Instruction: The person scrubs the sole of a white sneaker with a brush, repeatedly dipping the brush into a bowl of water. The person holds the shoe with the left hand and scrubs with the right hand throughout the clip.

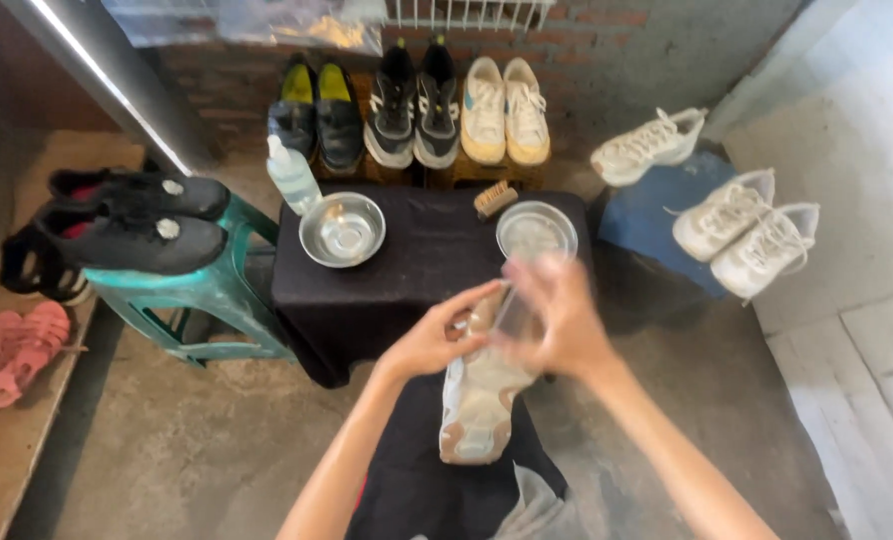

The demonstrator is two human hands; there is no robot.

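— Where are we working?

— On a bare concrete floor (pixel 167 450) against a brick wall (pixel 587 60), with a pale tiled strip off to our right. In front of us stands a small table under a black cloth (pixel 417 270); a dark cloth also covers our lap.

— And what can't we make out?

— Our right hand (pixel 562 315) is blurred. It seems curled around something small and greyish at the shoe's upper end, but we cannot tell what that is, nor how firmly the fingers close. Our left hand (pixel 432 340) is clearer — it is wrapped around the pale sneaker (pixel 479 395), which lies sole-up over our lap, just short of the table's near edge. Our elbows run out of the bottom edge.

— What else is around us?

— On the table, a steel bowl (pixel 343 229) on the left, a clear spray bottle (pixel 293 174) just behind it, a glass lid or dish (pixel 537 231) on the right, and a small wooden brush (pixel 495 198) at the back. Behind, three pairs of shoes (pixel 417 105) line up along the wall. To our left a teal plastic stool (pixel 217 290) carries a pair of black shoes (pixel 137 220), with pink sandals (pixel 12 350) on the floor beyond. To our right, white sneakers (pixel 737 230) rest on a blue seat (pixel 647 215).

— Anything in our way?

— Our hands overlap the table's front edge; nothing else crowds them.
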